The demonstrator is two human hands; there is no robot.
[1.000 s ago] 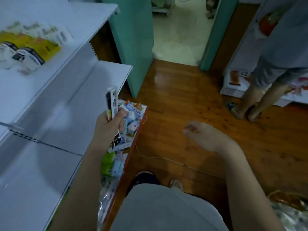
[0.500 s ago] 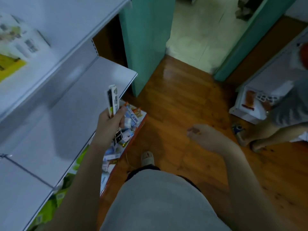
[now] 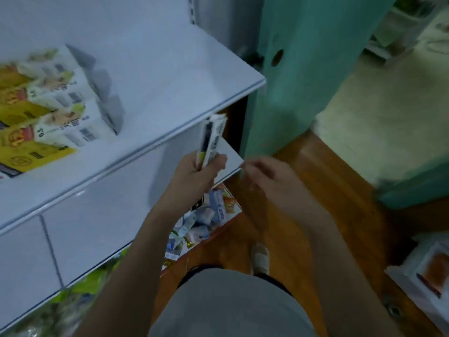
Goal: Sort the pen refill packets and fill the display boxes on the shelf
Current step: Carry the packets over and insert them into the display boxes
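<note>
Several display boxes on shelf

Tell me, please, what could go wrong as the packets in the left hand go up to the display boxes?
The left hand grips the refill packets only by their lower ends, so the loose tops could fan out or slip. The display boxes sit tilted and close together; a careless push might knock them over.

R hand blurred; display boxes cut off left
</note>
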